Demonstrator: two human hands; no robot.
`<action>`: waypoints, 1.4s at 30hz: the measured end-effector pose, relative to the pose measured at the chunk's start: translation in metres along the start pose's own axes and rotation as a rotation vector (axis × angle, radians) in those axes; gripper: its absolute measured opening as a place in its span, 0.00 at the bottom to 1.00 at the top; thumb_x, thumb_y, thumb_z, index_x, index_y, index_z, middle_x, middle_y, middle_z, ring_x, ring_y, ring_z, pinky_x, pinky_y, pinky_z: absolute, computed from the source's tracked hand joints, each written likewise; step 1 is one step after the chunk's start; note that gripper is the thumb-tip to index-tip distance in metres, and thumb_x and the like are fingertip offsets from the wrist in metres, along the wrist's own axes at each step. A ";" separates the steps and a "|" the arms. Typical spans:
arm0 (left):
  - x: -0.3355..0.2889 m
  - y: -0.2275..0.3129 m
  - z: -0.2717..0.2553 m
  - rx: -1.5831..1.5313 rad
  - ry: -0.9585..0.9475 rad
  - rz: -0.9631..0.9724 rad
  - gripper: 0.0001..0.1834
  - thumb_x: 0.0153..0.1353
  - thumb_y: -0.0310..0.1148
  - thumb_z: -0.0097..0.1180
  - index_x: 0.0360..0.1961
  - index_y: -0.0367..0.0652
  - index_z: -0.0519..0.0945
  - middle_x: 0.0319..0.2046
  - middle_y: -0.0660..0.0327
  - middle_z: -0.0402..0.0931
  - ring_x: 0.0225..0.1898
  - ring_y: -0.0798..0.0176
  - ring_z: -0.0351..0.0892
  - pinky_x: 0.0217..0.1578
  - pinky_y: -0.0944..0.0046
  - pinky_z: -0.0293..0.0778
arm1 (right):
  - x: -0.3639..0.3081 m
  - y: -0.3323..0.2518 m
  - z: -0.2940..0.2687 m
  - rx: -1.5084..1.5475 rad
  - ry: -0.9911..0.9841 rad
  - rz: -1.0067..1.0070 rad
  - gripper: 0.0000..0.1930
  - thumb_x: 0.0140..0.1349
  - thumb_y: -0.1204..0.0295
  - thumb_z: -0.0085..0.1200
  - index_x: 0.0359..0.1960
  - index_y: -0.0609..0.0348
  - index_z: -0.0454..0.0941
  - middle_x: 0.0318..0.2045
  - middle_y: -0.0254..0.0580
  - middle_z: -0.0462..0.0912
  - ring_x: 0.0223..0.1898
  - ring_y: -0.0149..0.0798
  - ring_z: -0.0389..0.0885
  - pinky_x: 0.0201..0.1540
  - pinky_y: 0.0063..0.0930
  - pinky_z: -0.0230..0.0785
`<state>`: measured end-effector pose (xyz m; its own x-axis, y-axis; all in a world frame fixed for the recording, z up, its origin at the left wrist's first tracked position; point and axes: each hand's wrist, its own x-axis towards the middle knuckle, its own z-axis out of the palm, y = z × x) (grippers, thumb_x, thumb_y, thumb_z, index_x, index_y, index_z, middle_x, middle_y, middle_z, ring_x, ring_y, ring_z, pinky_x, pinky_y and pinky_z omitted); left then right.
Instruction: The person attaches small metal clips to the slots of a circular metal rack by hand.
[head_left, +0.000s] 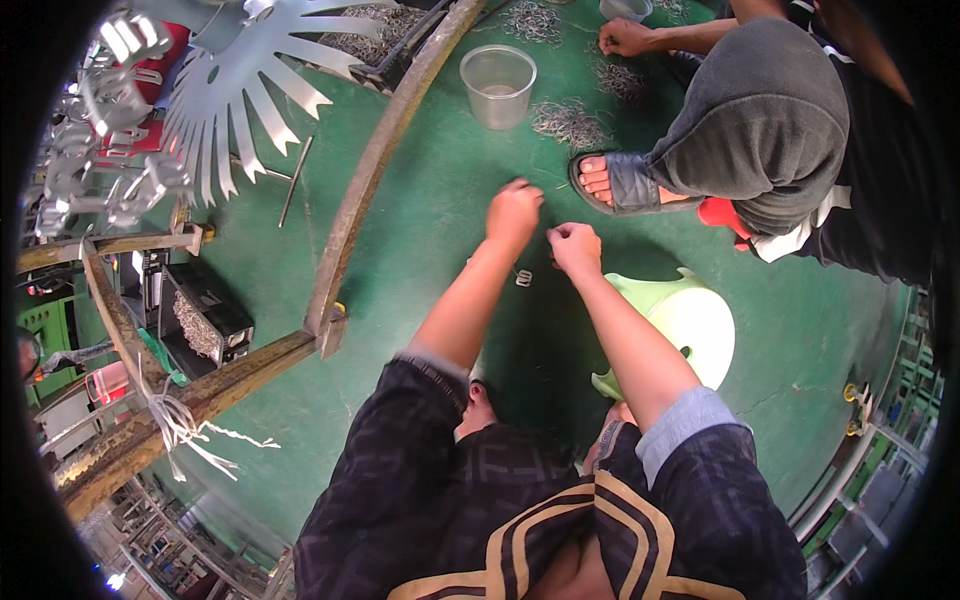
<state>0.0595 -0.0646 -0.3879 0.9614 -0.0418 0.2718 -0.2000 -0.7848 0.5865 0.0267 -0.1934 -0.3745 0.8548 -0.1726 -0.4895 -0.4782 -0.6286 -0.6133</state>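
Both of my hands are raised in front of me above the green floor. My left hand (514,213) is closed with its fingers curled, and what it holds, if anything, is hidden. A short gap away, my right hand (575,248) is pinched, with its fingertips facing the left hand; I cannot make out anything between them. Just below the hands, beside my left forearm, shows a small silvery metal piece (524,278) with slots. Whether it hangs or lies on the floor I cannot tell. Ahead are a clear plastic tub (498,110) and a pile of thin metal pieces (570,123).
A light green stool (705,330) stands by my right forearm. At the right sits another person in dark clothes, with a sandalled foot (635,183) near my hands. A rusty metal frame (375,180), a toothed metal disc (240,85) and a black crate (235,325) are at left.
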 end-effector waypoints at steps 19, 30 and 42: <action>-0.039 -0.053 -0.078 -0.415 -0.265 -0.531 0.08 0.46 0.31 0.55 0.22 0.36 0.77 0.19 0.60 0.76 0.22 0.66 0.74 0.26 0.66 0.68 | -0.065 0.013 0.032 -0.147 -0.090 -0.361 0.11 0.42 0.74 0.64 0.29 0.58 0.75 0.31 0.45 0.76 0.35 0.50 0.77 0.38 0.41 0.70; -0.115 -0.002 -0.056 -0.867 -0.293 -0.911 0.08 0.53 0.30 0.58 0.30 0.36 0.77 0.25 0.60 0.77 0.25 0.68 0.77 0.24 0.70 0.70 | -0.066 0.010 0.034 -0.365 -0.084 -0.338 0.10 0.44 0.72 0.63 0.27 0.58 0.74 0.32 0.47 0.76 0.37 0.52 0.77 0.38 0.42 0.70; -0.108 -0.001 -0.062 -1.012 -0.397 -1.066 0.08 0.48 0.28 0.60 0.27 0.33 0.78 0.20 0.62 0.74 0.19 0.71 0.70 0.19 0.72 0.63 | -0.058 0.001 0.015 0.299 -0.474 0.238 0.07 0.44 0.81 0.62 0.26 0.68 0.79 0.23 0.44 0.81 0.20 0.34 0.81 0.24 0.27 0.77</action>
<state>-0.0556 -0.0207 -0.3701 0.6905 -0.0347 -0.7225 0.7156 0.1783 0.6754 -0.0258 -0.1727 -0.3559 0.5671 0.1174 -0.8153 -0.7400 -0.3620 -0.5669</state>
